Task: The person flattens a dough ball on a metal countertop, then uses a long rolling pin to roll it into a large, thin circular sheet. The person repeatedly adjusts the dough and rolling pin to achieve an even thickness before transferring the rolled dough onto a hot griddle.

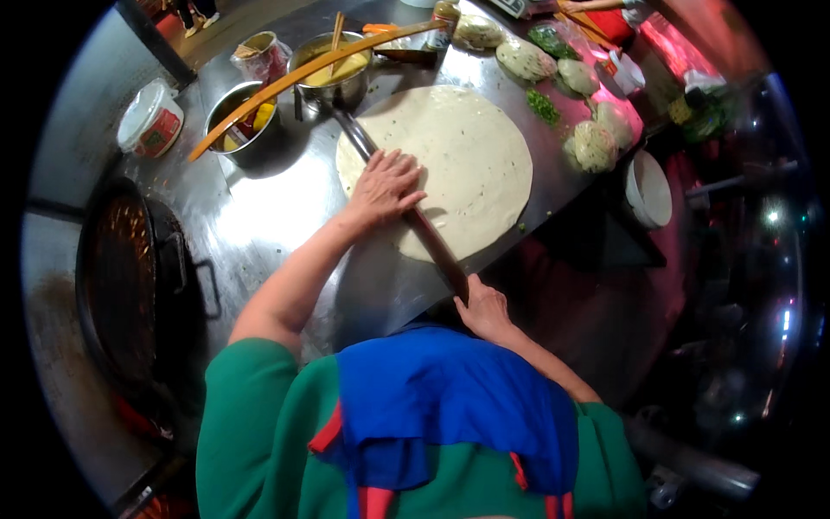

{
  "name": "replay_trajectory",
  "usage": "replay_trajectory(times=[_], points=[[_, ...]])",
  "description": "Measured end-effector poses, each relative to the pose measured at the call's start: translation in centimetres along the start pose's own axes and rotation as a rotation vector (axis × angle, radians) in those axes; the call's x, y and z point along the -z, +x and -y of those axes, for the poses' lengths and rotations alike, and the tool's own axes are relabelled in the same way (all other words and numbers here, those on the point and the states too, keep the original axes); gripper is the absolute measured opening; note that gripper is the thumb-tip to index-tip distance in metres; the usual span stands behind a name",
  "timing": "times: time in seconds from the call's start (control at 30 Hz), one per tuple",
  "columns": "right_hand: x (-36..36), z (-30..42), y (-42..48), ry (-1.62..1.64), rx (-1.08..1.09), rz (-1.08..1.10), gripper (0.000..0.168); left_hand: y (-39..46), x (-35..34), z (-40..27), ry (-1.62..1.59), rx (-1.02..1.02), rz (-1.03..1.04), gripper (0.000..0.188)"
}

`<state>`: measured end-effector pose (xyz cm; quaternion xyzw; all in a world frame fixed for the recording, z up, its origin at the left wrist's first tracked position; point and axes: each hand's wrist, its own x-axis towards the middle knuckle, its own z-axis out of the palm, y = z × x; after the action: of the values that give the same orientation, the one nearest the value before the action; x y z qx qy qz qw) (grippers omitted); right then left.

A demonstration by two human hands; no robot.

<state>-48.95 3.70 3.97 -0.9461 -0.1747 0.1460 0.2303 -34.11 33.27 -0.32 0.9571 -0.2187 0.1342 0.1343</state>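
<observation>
A wide, thin round of dough (473,162) with green flecks lies on the steel worktop (272,201). Across its left part runs a long dark rolling pin (431,243), slanting from the pots down towards my body. My left hand (386,185) lies on top of the pin near its middle, fingers spread over it and the dough's edge. My right hand (483,305) is closed around the pin's near end, just past the worktop's front edge. Chopped green herbs (542,107) lie beside the dough's upper right side.
A wooden stick (305,71) rests across two steel pots (243,156). Several dough balls (594,146) sit at the right. A white tub (152,120) and a big black pan (120,279) stand left. A white bowl (648,189) is beyond the right edge. Another person's arm (596,5) shows at top right.
</observation>
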Motion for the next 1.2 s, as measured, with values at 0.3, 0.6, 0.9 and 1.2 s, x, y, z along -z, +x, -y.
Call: replay_trajectory(times=[0.3,0.6,0.9,1.2], points=[[-0.4,1.0,-0.3,0.155,-0.078,0.065,0.036,-6.2,1.5,1.3,0.063,0.021,-0.041,0.059],[2.0,-6.4,1.0,0.249,0.019,-0.115,0.029,1.5,0.0,-3.3,-0.011,0.033,-0.023,0.069],[6.2,-11.6,4.2,0.681,-0.281,0.241,0.023,13.1,-6.3,-7.6,-0.049,0.015,0.029,0.062],[11.3,-17.1,6.3,0.684,-0.320,0.219,0.024,25.3,-10.8,-11.6,0.005,0.095,0.083,0.063]])
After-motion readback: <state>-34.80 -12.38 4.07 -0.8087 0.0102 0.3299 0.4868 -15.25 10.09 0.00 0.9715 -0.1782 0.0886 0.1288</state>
